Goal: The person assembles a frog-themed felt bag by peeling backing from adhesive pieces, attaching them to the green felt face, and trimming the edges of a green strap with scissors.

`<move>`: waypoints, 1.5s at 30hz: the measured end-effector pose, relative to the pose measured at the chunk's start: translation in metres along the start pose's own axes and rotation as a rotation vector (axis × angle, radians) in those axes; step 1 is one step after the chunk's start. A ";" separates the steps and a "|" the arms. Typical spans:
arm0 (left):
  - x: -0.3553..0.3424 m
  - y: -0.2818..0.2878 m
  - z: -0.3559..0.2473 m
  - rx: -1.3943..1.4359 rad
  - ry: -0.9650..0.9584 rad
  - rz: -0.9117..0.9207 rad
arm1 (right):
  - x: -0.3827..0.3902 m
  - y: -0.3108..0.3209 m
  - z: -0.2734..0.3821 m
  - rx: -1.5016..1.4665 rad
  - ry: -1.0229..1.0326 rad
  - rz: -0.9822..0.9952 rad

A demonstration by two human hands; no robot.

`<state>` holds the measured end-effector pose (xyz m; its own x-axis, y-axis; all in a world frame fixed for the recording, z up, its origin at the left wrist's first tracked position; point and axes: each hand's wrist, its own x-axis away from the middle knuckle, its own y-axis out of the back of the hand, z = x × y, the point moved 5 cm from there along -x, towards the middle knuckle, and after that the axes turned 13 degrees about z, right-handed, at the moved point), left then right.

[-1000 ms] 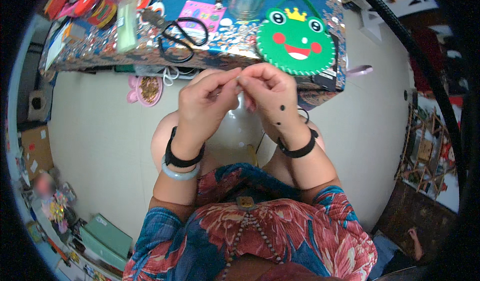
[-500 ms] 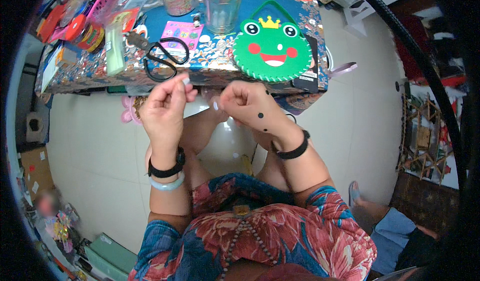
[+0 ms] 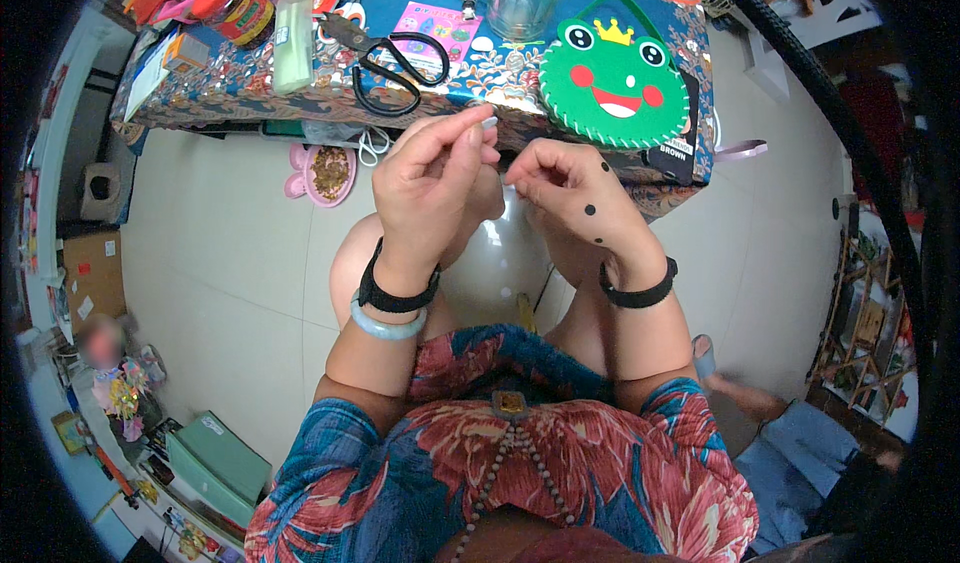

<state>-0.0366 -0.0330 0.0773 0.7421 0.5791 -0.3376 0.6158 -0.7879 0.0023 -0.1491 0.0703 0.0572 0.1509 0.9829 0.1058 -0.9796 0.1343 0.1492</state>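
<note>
My left hand [image 3: 435, 168] is raised before the table edge, thumb pressed to the fingers. A small white piece [image 3: 489, 123] shows at its fingertips. Just right of it, my right hand [image 3: 580, 188] is closed in a pinch; what it holds is too small to make out. Behind my hands, a green felt frog bag [image 3: 610, 88] with a yellow crown lies at the table edge. Black-handled scissors [image 3: 400, 68] lie beyond my left hand. Between my knees shows a glossy, see-through rounded thing [image 3: 490, 273], perhaps a balloon.
The patterned tablecloth [image 3: 200, 98] holds a pink card [image 3: 437, 31], a clear cup [image 3: 525, 3], a red-lidded jar [image 3: 235, 13] and a pale green packet [image 3: 294, 48]. A pink bowl [image 3: 328, 175] of pellets is on the floor. A person's leg [image 3: 750, 403] is at right.
The view has shifted, so table things sit farther right and higher. My left hand's fingers are straighter and my hands are closer together. The pink bowl shows more fully.
</note>
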 end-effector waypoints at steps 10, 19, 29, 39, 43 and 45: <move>0.000 -0.014 0.017 -0.135 0.051 -0.052 | -0.006 -0.012 -0.011 -0.259 0.046 -0.187; -0.005 -0.006 0.003 -0.437 -0.118 -0.089 | 0.009 0.015 0.012 -0.445 0.061 -0.087; 0.007 -0.027 -0.003 -0.571 -0.431 0.170 | 0.007 0.012 0.001 -0.802 0.059 -0.015; 0.004 -0.028 -0.002 -0.695 -0.353 0.060 | 0.010 0.011 0.000 -0.874 -0.085 0.091; 0.003 -0.025 0.001 -0.573 -0.276 0.043 | 0.010 0.014 -0.002 -0.836 -0.054 0.048; 0.001 -0.026 -0.002 -0.594 -0.376 0.055 | 0.010 0.014 -0.003 -0.845 -0.047 0.043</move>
<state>-0.0511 -0.0117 0.0786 0.7005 0.3453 -0.6245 0.6997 -0.5043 0.5061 -0.1620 0.0822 0.0575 0.0986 0.9855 0.1381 -0.7516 0.1648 -0.6388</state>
